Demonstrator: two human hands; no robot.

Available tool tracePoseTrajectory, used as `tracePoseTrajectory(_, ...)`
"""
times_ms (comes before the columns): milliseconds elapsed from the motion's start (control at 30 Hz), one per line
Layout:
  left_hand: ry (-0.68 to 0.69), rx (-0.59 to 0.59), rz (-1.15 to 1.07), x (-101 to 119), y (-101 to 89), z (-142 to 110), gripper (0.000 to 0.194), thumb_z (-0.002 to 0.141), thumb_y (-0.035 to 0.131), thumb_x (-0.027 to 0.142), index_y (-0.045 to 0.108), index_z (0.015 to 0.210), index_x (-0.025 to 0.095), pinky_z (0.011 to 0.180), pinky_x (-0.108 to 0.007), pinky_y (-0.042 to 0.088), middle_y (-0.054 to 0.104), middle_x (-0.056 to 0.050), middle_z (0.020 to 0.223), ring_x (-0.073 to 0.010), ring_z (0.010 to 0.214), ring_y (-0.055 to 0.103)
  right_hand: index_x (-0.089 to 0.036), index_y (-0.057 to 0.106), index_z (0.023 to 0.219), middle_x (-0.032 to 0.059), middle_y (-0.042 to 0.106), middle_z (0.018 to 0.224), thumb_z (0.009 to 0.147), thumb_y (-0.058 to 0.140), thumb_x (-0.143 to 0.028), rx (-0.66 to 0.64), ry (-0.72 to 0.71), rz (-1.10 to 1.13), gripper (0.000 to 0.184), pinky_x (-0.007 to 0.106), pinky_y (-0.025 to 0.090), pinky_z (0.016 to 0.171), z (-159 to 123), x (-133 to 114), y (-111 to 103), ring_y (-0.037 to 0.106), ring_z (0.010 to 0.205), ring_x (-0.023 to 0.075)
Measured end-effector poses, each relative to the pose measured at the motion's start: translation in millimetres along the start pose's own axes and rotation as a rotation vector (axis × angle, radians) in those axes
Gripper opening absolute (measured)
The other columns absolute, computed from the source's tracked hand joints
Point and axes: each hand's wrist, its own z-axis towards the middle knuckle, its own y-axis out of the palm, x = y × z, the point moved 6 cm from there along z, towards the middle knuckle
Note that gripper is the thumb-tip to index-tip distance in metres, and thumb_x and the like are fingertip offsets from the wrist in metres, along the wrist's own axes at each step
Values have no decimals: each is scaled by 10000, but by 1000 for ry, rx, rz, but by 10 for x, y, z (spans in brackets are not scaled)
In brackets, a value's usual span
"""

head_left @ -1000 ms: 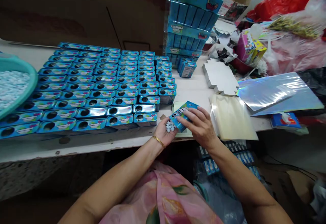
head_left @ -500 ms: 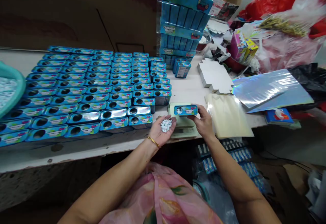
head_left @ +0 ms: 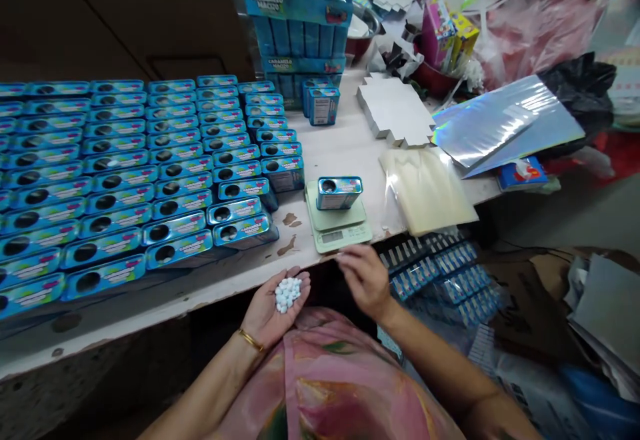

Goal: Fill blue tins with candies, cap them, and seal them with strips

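One question first: what's in the left hand (head_left: 277,303)?

A small heap of pale blue-white mints (head_left: 288,293), held in the cupped palm, which faces up. A gold bangle (head_left: 250,340) circles the wrist.

And the right hand (head_left: 363,280)?

Empty and open, fingers loosely curled, near the front edge of the bench (head_left: 320,153).

Where's the tin?

One blue Caramelo Macizo tin (head_left: 339,193) sits on a digital scale (head_left: 336,217), just ahead of the hands.

What's around it?

Rows of matching tins (head_left: 150,173) cover the bench to the left. Clear plastic sheets (head_left: 427,190) lie to the right, with holographic film (head_left: 505,123) beyond them and stacked boxes (head_left: 300,27) behind.
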Motion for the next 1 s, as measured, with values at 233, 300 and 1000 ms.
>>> tracePoseTrajectory(233,-37,-26,67,-80,46,43,225,825,381,163,595,805,99,587,-290,537,663,-108,714,-161,629,639,-169,589,964,65,599,882,814,427,-128,-178,2,125,224,280,468,708,-363,-91,359,538,810,130)
tracePoseTrajectory(300,-26,-19,76,-73,41,54,231,827,377,160,598,804,95,587,-290,538,664,-110,707,-161,627,639,-162,588,961,66,603,863,819,427,-132,-174,-14,136,216,271,469,706,-310,-43,316,543,799,126)
tracePoseTrajectory(1000,-7,72,64,-101,18,77,202,815,398,152,593,804,97,591,-292,539,667,-100,724,-161,635,641,-201,383,1207,97,453,1170,736,559,-247,135,103,-112,504,354,442,814,594,475,-363,452,1046,206)
